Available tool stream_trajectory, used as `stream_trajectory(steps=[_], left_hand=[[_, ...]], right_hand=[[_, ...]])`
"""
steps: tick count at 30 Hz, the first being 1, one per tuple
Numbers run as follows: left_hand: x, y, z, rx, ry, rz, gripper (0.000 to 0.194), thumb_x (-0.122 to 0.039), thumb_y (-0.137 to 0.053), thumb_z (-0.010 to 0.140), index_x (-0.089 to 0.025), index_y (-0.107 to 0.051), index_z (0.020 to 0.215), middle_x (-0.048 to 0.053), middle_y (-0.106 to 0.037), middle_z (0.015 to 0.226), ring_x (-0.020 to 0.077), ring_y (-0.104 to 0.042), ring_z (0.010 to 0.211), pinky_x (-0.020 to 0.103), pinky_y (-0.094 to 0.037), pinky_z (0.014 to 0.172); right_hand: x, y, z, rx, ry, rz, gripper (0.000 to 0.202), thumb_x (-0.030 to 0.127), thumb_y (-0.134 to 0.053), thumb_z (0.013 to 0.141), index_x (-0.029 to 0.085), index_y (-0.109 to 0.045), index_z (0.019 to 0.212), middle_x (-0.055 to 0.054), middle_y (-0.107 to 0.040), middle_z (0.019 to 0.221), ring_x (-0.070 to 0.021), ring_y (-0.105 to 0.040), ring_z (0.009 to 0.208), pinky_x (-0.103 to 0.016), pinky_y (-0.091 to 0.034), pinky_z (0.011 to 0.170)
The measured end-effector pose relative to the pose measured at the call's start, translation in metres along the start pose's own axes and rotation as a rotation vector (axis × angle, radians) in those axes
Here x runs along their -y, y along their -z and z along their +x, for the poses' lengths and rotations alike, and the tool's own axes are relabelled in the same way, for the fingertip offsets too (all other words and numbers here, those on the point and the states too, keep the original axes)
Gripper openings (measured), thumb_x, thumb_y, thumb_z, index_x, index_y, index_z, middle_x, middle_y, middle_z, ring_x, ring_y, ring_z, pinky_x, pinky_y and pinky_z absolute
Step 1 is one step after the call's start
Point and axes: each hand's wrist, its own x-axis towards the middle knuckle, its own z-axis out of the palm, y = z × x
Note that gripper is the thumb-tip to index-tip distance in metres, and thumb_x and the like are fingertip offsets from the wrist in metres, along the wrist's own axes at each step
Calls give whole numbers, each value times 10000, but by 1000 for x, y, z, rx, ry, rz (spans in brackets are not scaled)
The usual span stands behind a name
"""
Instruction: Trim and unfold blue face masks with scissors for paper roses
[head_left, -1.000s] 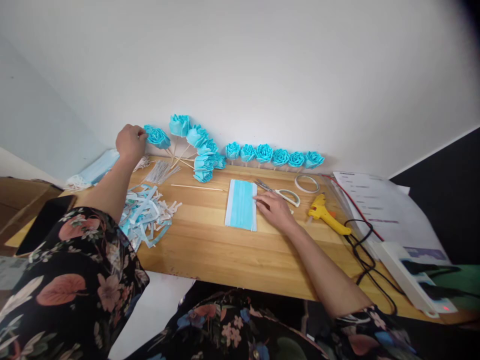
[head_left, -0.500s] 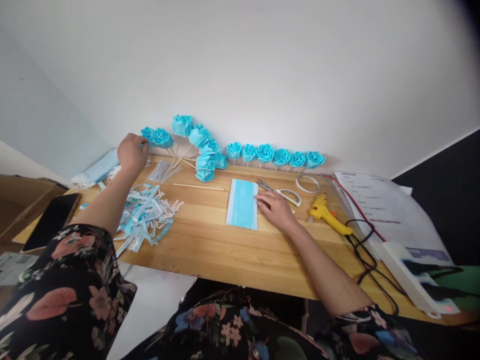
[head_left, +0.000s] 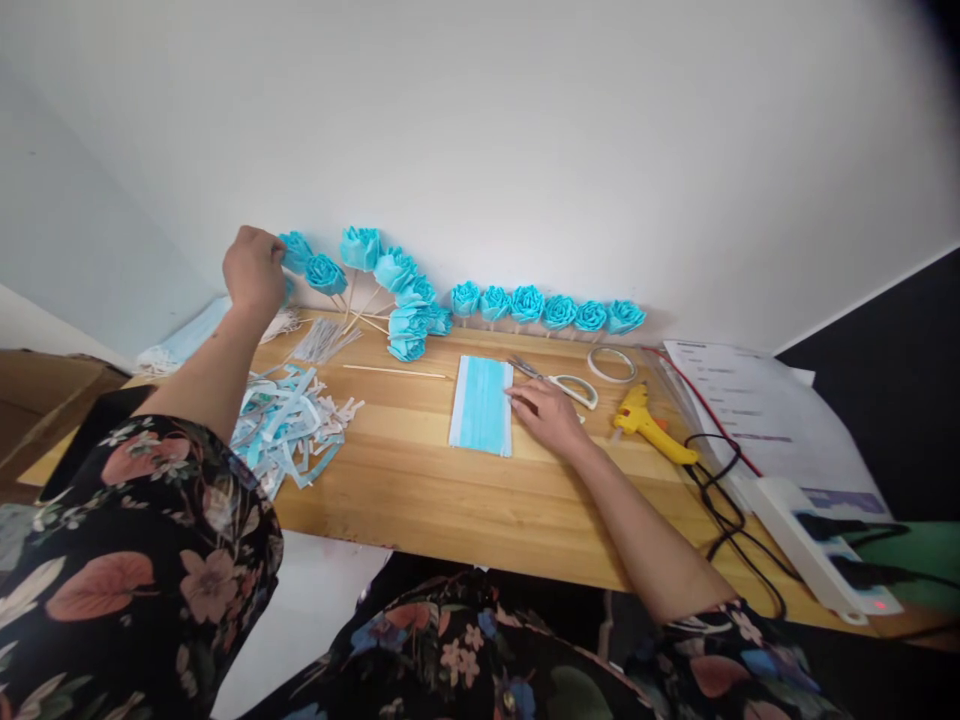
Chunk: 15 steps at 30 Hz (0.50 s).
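My left hand (head_left: 255,270) is raised at the back left, its fingers closed on a blue paper-like flower (head_left: 295,252). Another blue flower (head_left: 325,273) stands just right of it. On the wooden table (head_left: 405,500), my right hand (head_left: 546,412) rests with its fingertips at the right edge of a flat blue face mask (head_left: 482,405), fingers a little apart. Scissors (head_left: 574,390) lie behind that hand. More blue flowers on sticks (head_left: 409,325) lean in a cluster at the back centre.
A row of blue flowers (head_left: 527,303) lines the wall. Cut strips (head_left: 292,425), thin wires (head_left: 324,340) and a wooden stick (head_left: 397,372) lie left. At right are a tape roll (head_left: 611,364), yellow glue gun (head_left: 652,425), papers (head_left: 772,430) and power strip (head_left: 814,550).
My left hand has moved up and slightly left, and the flower at its fingers has risen away from its neighbour. My right hand stays beside the mask. The view has shifted slightly.
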Motion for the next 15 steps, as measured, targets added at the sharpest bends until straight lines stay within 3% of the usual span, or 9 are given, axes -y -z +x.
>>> stream_trajectory(steps=[4, 8, 15], left_hand=[[2, 1, -21, 80, -96, 58, 320, -232, -429, 883, -163, -704, 1031, 97, -592, 1262, 254, -567, 1070, 363, -415, 914], [7, -3, -39, 57, -113, 43, 332, -282, -440, 890, -153, -716, 1021, 110, -594, 1249, 257, -575, 1050, 357, -426, 887], [11, -8, -29, 26, -87, -21, 271, -241, -499, 859, -167, -711, 1010, 97, -561, 1254, 235, -546, 1086, 360, -416, 971]], right_hand=[[0, 0, 0, 7, -1, 2, 220, 249, -541, 929, 228, -721, 1054, -77, -730, 1039, -251, -663, 978, -445, -498, 896], [1, 1, 0, 13, -10, -6, 219, 242, -545, 927, 229, -723, 1053, -77, -730, 1033, -251, -660, 976, -439, -497, 890], [0, 0, 1, 15, -1, -5, 215, 230, -553, 925, 212, -724, 1055, -79, -732, 1041, -253, -663, 983, -428, -496, 895]])
